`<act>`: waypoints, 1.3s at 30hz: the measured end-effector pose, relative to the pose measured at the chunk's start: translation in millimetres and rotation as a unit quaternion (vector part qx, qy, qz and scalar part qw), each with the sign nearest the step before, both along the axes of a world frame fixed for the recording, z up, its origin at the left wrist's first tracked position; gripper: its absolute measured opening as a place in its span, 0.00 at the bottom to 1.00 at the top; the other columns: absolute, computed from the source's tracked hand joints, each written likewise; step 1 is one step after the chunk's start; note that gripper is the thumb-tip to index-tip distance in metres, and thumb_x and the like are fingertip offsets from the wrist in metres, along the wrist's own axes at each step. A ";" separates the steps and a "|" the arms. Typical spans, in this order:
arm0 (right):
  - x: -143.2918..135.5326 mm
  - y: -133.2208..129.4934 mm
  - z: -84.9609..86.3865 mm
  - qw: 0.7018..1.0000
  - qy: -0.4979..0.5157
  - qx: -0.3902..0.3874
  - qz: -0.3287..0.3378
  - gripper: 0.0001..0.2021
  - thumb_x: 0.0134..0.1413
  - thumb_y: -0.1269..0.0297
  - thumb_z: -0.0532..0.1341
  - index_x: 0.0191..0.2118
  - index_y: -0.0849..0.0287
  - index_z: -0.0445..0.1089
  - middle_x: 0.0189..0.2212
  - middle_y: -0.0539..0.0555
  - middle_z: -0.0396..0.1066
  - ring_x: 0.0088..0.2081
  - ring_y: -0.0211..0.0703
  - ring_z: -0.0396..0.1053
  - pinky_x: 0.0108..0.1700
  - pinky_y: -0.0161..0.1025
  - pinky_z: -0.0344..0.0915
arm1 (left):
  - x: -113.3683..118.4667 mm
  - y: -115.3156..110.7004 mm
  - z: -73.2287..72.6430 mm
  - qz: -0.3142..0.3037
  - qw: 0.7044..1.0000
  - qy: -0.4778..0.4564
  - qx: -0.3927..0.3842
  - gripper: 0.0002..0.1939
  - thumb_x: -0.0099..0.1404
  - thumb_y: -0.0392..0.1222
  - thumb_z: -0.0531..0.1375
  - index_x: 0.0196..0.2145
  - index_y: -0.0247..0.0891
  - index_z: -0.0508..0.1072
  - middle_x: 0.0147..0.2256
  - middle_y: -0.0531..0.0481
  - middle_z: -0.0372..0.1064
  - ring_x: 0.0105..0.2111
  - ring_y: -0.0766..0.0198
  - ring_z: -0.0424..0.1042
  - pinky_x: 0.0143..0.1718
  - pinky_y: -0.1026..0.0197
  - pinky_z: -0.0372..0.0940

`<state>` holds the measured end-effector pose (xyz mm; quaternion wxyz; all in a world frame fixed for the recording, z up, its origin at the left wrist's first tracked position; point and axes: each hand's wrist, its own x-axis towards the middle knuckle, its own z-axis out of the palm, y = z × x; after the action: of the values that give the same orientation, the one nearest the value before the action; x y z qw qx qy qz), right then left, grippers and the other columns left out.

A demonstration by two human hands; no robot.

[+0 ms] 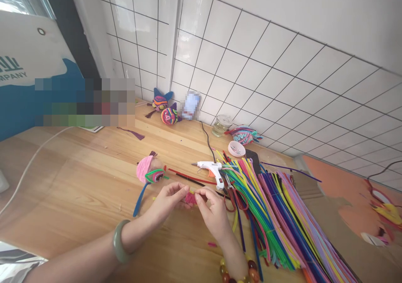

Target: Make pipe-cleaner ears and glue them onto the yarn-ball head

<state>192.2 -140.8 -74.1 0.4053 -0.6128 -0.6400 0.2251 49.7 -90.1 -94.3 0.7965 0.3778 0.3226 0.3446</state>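
Both hands meet over the wooden table, pinching a small pink pipe-cleaner piece (190, 198) with a bit of yellow at its top edge. My left hand (173, 196), with a green bangle on its wrist, grips the piece from the left. From the right, my right hand (212, 205) holds its other side between thumb and finger. The fingers cover part of the piece, so its full shape is hidden. Just beyond my left hand lies a pink wrapped ball (145, 170) with a green-edged eye shape and a blue strip.
A white glue gun (212, 171) lies beyond my right hand, beside red-handled scissors (241, 199). Bundles of coloured pipe cleaners (266, 216) spread to the right. Finished fish-like figures (169, 114), a pink dish (236, 148) and a clear spool (222, 125) stand along the tiled wall.
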 end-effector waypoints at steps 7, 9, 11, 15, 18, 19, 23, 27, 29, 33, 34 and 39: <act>-0.6 -0.4 0.8 1.000 -0.007 0.011 0.008 0.07 0.54 0.71 0.53 0.30 0.59 0.67 0.28 0.53 0.68 0.33 0.41 0.66 0.36 0.36 0.62 | 2.0 1.5 1.0 0.007 1.000 0.009 -0.029 0.14 0.52 0.47 0.62 0.27 0.33 0.65 0.22 0.55 0.65 0.22 0.68 0.68 0.29 0.62 0.67; -0.5 -0.3 0.4 1.000 -0.009 0.011 0.011 0.06 0.54 0.72 0.53 0.30 0.59 0.67 0.29 0.53 0.68 0.34 0.41 0.66 0.37 0.36 0.62 | 2.6 1.6 2.2 0.013 0.999 0.007 -0.040 0.14 0.52 0.47 0.63 0.27 0.34 0.65 0.21 0.56 0.65 0.21 0.68 0.68 0.28 0.62 0.67; -0.2 -0.3 0.0 1.000 -0.010 0.011 0.011 0.06 0.54 0.72 0.53 0.30 0.59 0.67 0.29 0.53 0.68 0.34 0.41 0.66 0.37 0.36 0.62 | 2.9 1.6 2.4 0.015 0.999 0.007 -0.036 0.14 0.52 0.46 0.63 0.27 0.34 0.65 0.21 0.55 0.65 0.21 0.68 0.68 0.28 0.62 0.67; 0.5 -0.4 -0.5 1.000 -0.010 0.008 0.009 0.07 0.54 0.72 0.53 0.30 0.59 0.67 0.28 0.53 0.67 0.33 0.41 0.66 0.35 0.36 0.62 | 2.6 1.6 -1.2 0.008 1.000 0.014 -0.012 0.14 0.49 0.44 0.65 0.26 0.33 0.65 0.23 0.53 0.68 0.22 0.67 0.70 0.28 0.63 0.67; 0.7 -0.4 -0.4 1.000 -0.010 0.006 0.011 0.07 0.54 0.72 0.53 0.30 0.59 0.66 0.28 0.53 0.67 0.33 0.41 0.66 0.35 0.36 0.61 | 2.4 2.1 -6.0 -0.003 1.000 0.023 0.009 0.15 0.45 0.41 0.67 0.26 0.32 0.66 0.22 0.52 0.70 0.23 0.66 0.71 0.27 0.65 0.66; 0.8 -0.3 -0.4 1.000 -0.010 0.006 0.013 0.07 0.54 0.72 0.53 0.30 0.59 0.66 0.28 0.53 0.67 0.33 0.41 0.66 0.35 0.36 0.61 | 2.5 2.5 -7.6 -0.004 1.000 0.026 0.016 0.15 0.45 0.41 0.68 0.26 0.32 0.66 0.22 0.52 0.70 0.23 0.66 0.71 0.27 0.65 0.66; 0.9 -0.1 -0.2 1.000 -0.010 0.006 0.013 0.06 0.54 0.72 0.53 0.30 0.59 0.66 0.28 0.53 0.67 0.33 0.41 0.66 0.35 0.37 0.61 | 2.6 3.9 -12.9 -0.006 0.999 0.036 0.027 0.14 0.46 0.41 0.67 0.25 0.32 0.67 0.21 0.51 0.72 0.23 0.65 0.72 0.27 0.65 0.66; 0.7 0.2 0.6 1.000 -0.008 0.005 0.017 0.07 0.54 0.72 0.53 0.30 0.59 0.66 0.28 0.52 0.67 0.33 0.41 0.66 0.35 0.37 0.61 | 2.0 4.0 -14.5 -0.010 0.999 0.042 0.029 0.13 0.46 0.42 0.67 0.25 0.32 0.68 0.21 0.50 0.72 0.23 0.65 0.72 0.28 0.64 0.66; 0.6 0.3 1.5 1.000 -0.008 0.004 0.018 0.07 0.54 0.72 0.53 0.30 0.59 0.66 0.28 0.52 0.67 0.33 0.41 0.66 0.35 0.36 0.61 | 1.6 3.7 -13.8 -0.010 0.998 0.047 0.030 0.13 0.46 0.41 0.67 0.24 0.32 0.68 0.21 0.50 0.72 0.23 0.65 0.72 0.28 0.65 0.65; 0.9 -0.2 3.1 1.000 -0.009 0.002 0.019 0.07 0.54 0.72 0.53 0.30 0.59 0.66 0.28 0.52 0.67 0.33 0.41 0.66 0.35 0.36 0.61 | 1.6 3.9 -10.5 -0.014 0.998 0.052 0.037 0.13 0.46 0.41 0.67 0.24 0.32 0.68 0.21 0.50 0.72 0.23 0.65 0.71 0.27 0.65 0.65; 1.0 -0.3 3.2 1.000 -0.009 0.002 0.019 0.07 0.54 0.72 0.53 0.30 0.59 0.66 0.28 0.52 0.67 0.33 0.41 0.66 0.35 0.36 0.61 | 1.8 4.1 -9.5 -0.015 0.998 0.052 0.037 0.13 0.46 0.41 0.67 0.24 0.32 0.68 0.20 0.50 0.72 0.23 0.65 0.71 0.27 0.65 0.65; 1.6 -0.6 2.1 1.000 -0.015 0.005 0.025 0.07 0.54 0.72 0.53 0.30 0.59 0.66 0.27 0.52 0.67 0.32 0.41 0.66 0.35 0.36 0.62 | 1.3 4.3 -4.0 -0.019 0.999 0.034 0.016 0.12 0.50 0.44 0.65 0.24 0.32 0.68 0.22 0.51 0.70 0.23 0.67 0.70 0.29 0.64 0.66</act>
<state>193.8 -141.3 -71.9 0.3931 -0.5976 -0.6622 0.2232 51.0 -85.8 -98.3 0.7854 0.4080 0.3366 0.3216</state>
